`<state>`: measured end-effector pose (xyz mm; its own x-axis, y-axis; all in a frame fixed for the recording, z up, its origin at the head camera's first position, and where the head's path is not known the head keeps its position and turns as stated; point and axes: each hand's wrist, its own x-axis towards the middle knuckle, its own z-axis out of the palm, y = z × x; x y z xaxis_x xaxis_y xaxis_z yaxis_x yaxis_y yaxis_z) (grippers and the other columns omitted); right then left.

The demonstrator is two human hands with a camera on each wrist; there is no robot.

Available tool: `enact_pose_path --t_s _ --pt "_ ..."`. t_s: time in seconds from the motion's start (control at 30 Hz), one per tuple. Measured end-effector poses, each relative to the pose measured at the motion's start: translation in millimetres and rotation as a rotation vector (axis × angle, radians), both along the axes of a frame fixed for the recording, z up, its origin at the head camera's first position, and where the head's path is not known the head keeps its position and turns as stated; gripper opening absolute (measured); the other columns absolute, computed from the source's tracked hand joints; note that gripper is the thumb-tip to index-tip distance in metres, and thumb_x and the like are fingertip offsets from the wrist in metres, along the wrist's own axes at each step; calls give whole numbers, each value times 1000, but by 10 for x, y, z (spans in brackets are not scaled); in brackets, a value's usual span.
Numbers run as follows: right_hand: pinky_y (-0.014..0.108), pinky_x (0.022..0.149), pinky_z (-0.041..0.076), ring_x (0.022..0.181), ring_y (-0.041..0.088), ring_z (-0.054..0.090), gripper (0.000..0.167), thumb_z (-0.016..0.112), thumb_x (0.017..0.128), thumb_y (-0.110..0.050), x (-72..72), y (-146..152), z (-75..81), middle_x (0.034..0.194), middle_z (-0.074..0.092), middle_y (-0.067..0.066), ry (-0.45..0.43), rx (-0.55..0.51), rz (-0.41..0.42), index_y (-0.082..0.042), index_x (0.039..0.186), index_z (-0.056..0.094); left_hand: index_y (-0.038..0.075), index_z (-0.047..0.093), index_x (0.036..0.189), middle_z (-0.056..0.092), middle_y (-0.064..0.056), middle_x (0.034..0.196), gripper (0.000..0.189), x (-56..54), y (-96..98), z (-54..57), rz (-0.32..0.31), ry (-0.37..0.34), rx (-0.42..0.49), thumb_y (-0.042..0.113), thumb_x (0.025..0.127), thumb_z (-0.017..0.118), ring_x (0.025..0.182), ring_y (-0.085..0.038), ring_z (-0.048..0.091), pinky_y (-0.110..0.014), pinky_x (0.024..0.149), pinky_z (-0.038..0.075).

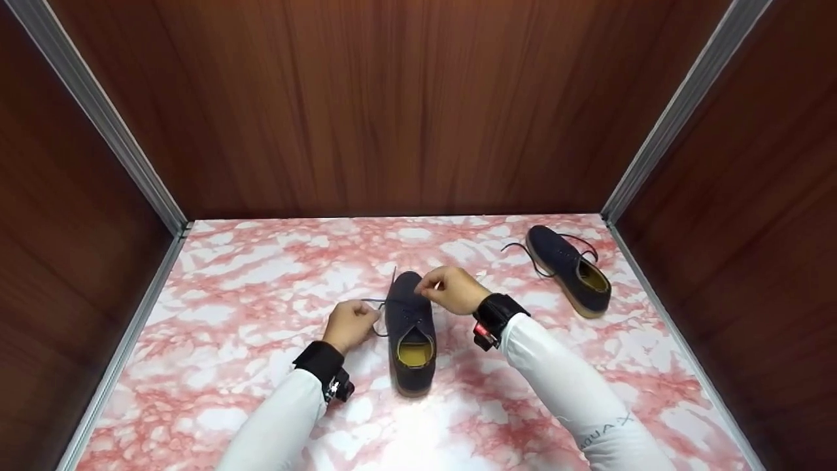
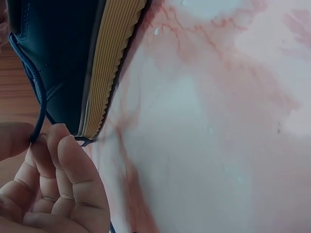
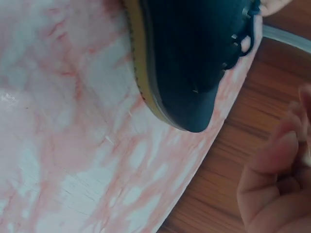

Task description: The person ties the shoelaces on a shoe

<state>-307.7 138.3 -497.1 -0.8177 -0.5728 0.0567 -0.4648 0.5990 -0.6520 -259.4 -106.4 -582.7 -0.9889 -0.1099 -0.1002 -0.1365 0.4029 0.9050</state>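
Note:
A dark navy lace-up shoe (image 1: 410, 314) with a yellow inside stands in the middle of the table, its toe pointing away from me. At its left side, my left hand (image 1: 350, 325) pinches a dark shoelace (image 2: 40, 99) between thumb and forefinger; the left wrist view shows the lace running up to the shoe. Over the right side of the toe, my right hand (image 1: 454, 290) has its thumb and forefinger brought together. Its fingertips are partly cut off in the right wrist view, so any lace between them cannot be made out.
A second navy shoe (image 1: 567, 268) lies at the back right with loose laces spread beside it. Brown wood-look panels (image 1: 392, 111) enclose the pink and white marbled table (image 1: 261, 275) at the back and both sides.

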Motion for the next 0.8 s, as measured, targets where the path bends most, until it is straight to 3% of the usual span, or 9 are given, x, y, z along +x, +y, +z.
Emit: enact_pose_path --t_s 0.13,0.23,0.37,0.5,0.7,0.8 --pt "27 87 50 95 15 61 20 67 95 -6 74 -66 -44 105 74 10 19 121 169 -12 107 82 3 74 81 62 3 66 20 -10 -2 -2 7 -21 12 20 92 74 55 -9 61 -21 52 49" --pt "28 87 48 96 16 57 30 62 93 -2 115 -131 -68 106 68 11 -14 190 231 -13 113 82 3 76 84 65 1 69 21 -22 -13 2 16 -52 35 22 92 76 59 -12 66 -21 51 50" --pt "27 86 44 92 13 48 36 58 93 -4 154 -201 -94 104 58 7 -86 265 228 -18 118 80 5 76 84 68 -1 70 20 -37 -33 6 40 -65 51 23 92 78 63 -19 71 -21 50 50" --pt "27 86 44 92 12 45 34 57 95 -7 168 -229 -112 103 54 5 -115 287 224 -19 116 81 6 77 84 71 -4 69 20 -54 -34 -5 56 -62 51 24 91 79 61 -18 71 -21 50 50" --pt "24 81 42 89 9 44 15 66 99 -20 166 -233 -138 97 52 1 -103 238 238 -15 101 80 2 75 88 72 -10 73 17 -71 -8 -9 71 -106 162 19 91 78 60 -14 68 -26 55 57" --pt "24 78 41 88 9 45 19 73 97 -32 165 -237 -150 94 49 -3 -98 228 228 -14 92 76 0 71 94 70 -7 71 17 -67 16 -6 78 -130 233 16 91 77 62 -15 68 -30 58 61"
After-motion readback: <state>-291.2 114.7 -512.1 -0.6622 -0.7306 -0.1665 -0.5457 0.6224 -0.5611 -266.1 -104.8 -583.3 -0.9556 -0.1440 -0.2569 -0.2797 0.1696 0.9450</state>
